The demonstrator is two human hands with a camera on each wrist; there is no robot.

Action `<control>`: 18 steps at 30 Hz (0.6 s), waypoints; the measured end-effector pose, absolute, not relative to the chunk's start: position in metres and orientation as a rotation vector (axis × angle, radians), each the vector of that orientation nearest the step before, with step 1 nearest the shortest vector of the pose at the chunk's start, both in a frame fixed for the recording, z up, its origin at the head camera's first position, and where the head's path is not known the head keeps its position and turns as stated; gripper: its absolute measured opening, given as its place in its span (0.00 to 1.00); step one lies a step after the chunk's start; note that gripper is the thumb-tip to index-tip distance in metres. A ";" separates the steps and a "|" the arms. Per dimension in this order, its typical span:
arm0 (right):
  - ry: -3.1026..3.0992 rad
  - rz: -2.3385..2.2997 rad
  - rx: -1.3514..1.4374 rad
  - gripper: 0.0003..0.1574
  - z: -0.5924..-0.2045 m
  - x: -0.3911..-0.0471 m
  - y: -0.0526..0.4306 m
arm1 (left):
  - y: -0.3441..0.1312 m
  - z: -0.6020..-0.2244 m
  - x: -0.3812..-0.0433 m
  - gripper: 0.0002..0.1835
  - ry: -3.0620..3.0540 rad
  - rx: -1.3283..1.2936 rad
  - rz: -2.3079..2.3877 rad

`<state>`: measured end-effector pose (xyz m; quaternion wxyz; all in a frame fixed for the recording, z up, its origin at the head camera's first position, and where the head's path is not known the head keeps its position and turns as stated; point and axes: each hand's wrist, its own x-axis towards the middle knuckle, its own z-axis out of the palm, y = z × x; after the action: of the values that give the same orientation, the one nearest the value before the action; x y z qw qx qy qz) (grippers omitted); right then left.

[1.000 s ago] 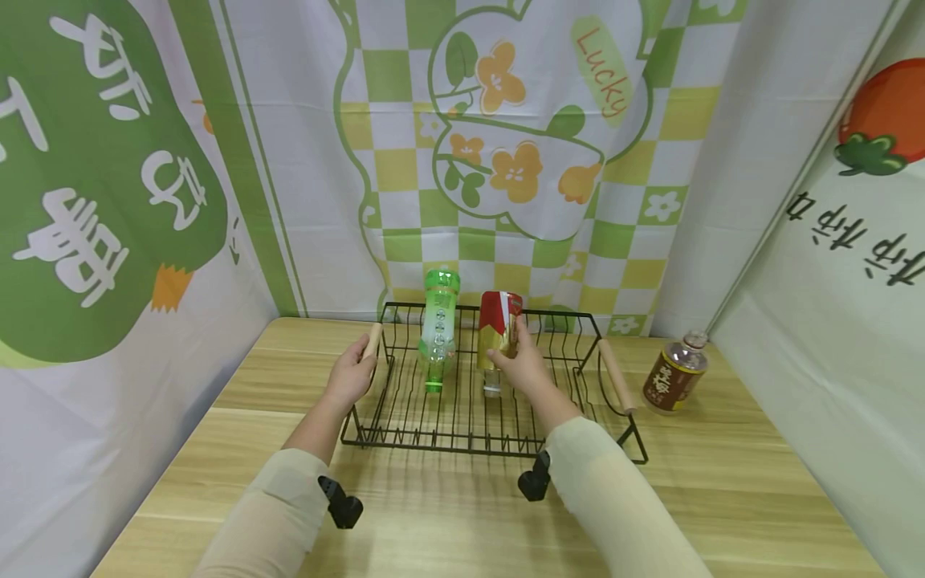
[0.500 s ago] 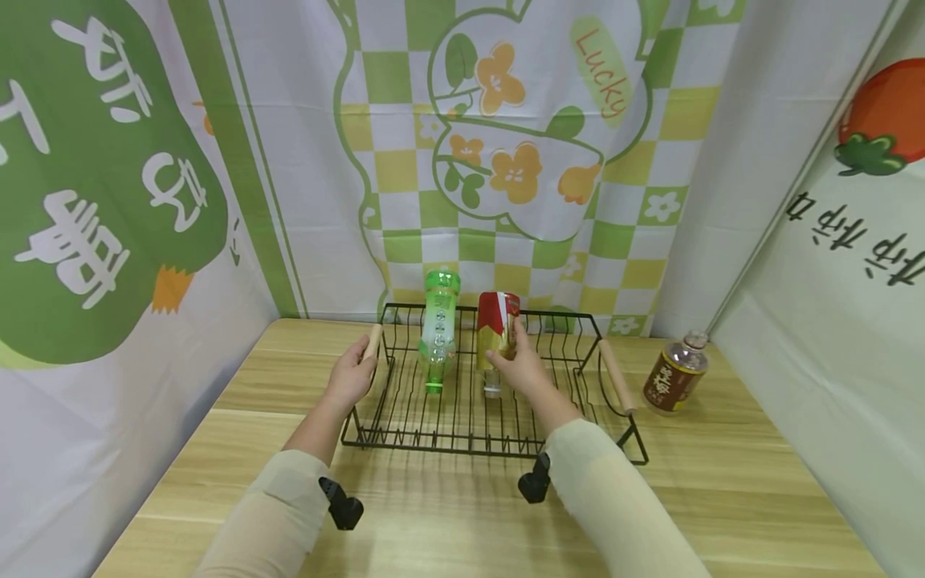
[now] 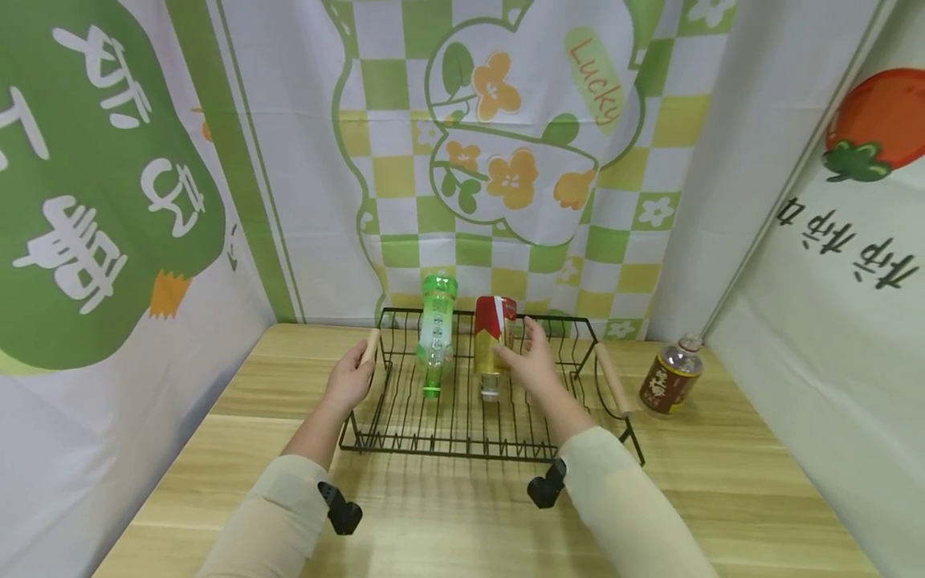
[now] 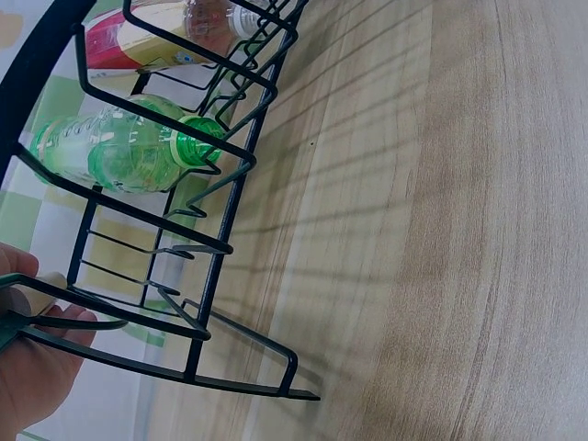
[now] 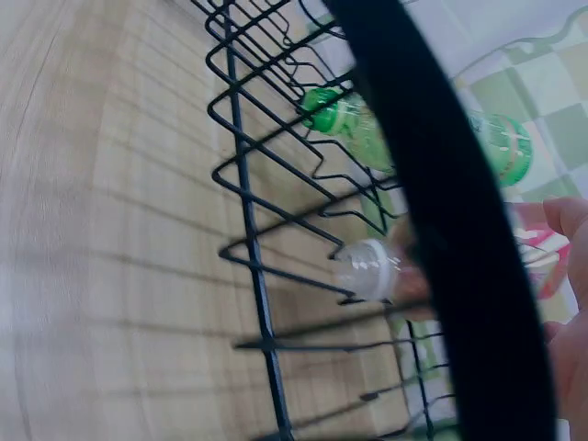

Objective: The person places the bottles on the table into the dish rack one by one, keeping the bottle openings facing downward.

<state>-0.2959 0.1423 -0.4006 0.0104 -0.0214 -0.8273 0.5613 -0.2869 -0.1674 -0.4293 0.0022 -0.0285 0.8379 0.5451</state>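
Note:
My left hand (image 3: pixel 349 377) grips the left wooden handle (image 3: pixel 372 345) of a black wire dish rack (image 3: pixel 433 453). In the rack lies a clear green bottle (image 3: pixel 437 321), its green cap toward me. To its right, likewise cap toward me, lies a bottle with a red and yellow label (image 3: pixel 493 329). My right hand (image 3: pixel 538 365) is at that bottle's right side, thumb and fingers spread apart. The thumb tip overlaps the label in the head view; whether it touches, I cannot tell. In the right wrist view a dark rack bar hides part of both bottles (image 5: pixel 367 269).
A bottle with a brown label (image 3: pixel 672 377) stands on the wooden table (image 3: pixel 730 482), right of the rack. The rack's right wooden handle (image 3: pixel 614 379) is near it. Printed curtains (image 3: pixel 405 177) hang behind and along both sides.
My right hand has let go of the red and yellow bottle and moved slightly right, its fingers spreading. My left hand stays on the handle. The head view has shifted slightly.

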 end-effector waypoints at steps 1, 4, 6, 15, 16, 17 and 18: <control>-2.572 1.770 -0.058 0.54 -0.399 -0.295 0.146 | -0.167 -0.429 -0.287 0.31 2.620 -0.089 1.718; -2.566 1.772 -0.040 0.53 -0.391 -0.291 0.159 | -0.167 -0.429 -0.286 0.31 2.598 -0.091 1.736; -2.573 1.763 -0.042 0.52 -0.387 -0.288 0.168 | -0.167 -0.428 -0.286 0.31 2.584 -0.093 1.746; -2.555 1.709 -0.093 0.54 -0.374 -0.279 0.208 | -0.168 -0.429 -0.286 0.31 2.573 -0.099 1.743; -2.547 1.694 -0.096 0.55 -0.373 -0.277 0.212 | -0.168 -0.429 -0.287 0.31 2.572 -0.098 1.744; -2.540 1.684 -0.098 0.55 -0.371 -0.275 0.217 | -0.168 -0.429 -0.287 0.31 2.571 -0.098 1.743; -2.526 1.683 -0.095 0.55 -0.370 -0.273 0.221 | -0.168 -0.429 -0.287 0.31 2.572 -0.094 1.743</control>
<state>-0.2734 0.2212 -0.3700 0.0526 -0.0312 -0.8307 0.5533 -0.2867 -0.1681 -0.4294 0.0166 -0.0302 0.8274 0.5605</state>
